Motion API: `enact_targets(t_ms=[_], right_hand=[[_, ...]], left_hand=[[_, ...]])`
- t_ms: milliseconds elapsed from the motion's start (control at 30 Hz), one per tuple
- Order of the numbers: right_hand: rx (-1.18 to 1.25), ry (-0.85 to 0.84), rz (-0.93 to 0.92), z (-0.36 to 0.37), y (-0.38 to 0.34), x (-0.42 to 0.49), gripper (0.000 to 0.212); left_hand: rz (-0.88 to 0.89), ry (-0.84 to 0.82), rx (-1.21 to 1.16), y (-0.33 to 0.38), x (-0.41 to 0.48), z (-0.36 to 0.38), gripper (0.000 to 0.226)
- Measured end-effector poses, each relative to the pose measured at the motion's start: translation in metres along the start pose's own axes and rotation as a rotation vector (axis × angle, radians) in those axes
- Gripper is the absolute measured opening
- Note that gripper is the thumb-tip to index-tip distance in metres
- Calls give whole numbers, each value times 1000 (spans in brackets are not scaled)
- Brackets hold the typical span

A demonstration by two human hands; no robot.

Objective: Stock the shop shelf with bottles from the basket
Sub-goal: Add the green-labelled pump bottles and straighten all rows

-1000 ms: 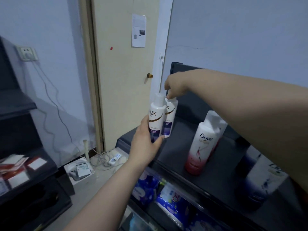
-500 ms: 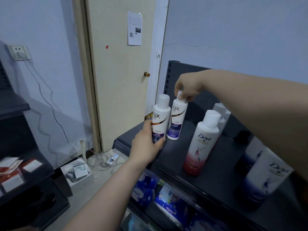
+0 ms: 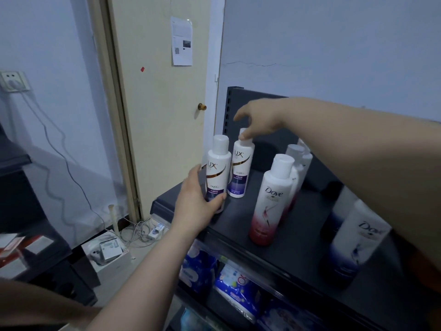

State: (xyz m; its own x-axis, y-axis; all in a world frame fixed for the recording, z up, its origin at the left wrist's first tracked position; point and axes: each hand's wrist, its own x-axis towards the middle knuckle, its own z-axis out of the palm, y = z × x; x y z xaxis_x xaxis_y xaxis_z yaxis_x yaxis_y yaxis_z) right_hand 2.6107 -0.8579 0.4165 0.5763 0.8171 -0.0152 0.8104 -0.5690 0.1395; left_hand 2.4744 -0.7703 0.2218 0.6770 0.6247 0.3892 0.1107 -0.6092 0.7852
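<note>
Two white Lux bottles stand side by side at the left end of the dark shelf top (image 3: 298,249). My left hand (image 3: 196,204) grips the lower part of the front Lux bottle (image 3: 218,168), thumb across its purple label. My right hand (image 3: 261,119) hovers over the rear Lux bottle (image 3: 241,170) with fingers spread, only the thumb tip near its cap. A pink-bottomed Dove bottle (image 3: 270,201) stands to the right with more white bottles (image 3: 297,163) behind it. A blue-bottomed Dove bottle (image 3: 358,240) stands at the far right, partly behind my right forearm. No basket is in view.
Blue packets (image 3: 235,285) fill the shelf below. A cream door (image 3: 162,120) with a brass knob (image 3: 202,106) is just left of the shelf. Cables and a power strip (image 3: 156,231) lie on the floor beside a white box (image 3: 107,253). Dark shelving (image 3: 28,254) stands at left.
My right hand has let go of the rear Lux bottle's cap and opened its fingers. Both Lux bottles have come down onto the shelf; my left hand still holds the front one.
</note>
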Motion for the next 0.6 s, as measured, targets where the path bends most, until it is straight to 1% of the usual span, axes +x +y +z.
enact_targets(t_ms=[67, 133, 167, 233, 333, 600], right_hand=[[39, 84, -17, -11, 3, -20, 59], [90, 182, -31, -21, 6, -44, 54], [101, 238, -35, -25, 9, -56, 52], [117, 335, -23, -29, 15, -81, 51], [146, 428, 11, -29, 27, -118, 50], [164, 525, 136, -4, 59, -205, 38]], left_hand=[[87, 136, 5, 19, -8, -7, 84], [242, 262, -19, 44, -20, -10, 72], [315, 290, -30, 56, -24, -10, 66], [424, 281, -39, 78, -31, -6, 59], [511, 240, -24, 101, -34, 2, 56], [552, 79, 35, 141, -56, 15, 61]])
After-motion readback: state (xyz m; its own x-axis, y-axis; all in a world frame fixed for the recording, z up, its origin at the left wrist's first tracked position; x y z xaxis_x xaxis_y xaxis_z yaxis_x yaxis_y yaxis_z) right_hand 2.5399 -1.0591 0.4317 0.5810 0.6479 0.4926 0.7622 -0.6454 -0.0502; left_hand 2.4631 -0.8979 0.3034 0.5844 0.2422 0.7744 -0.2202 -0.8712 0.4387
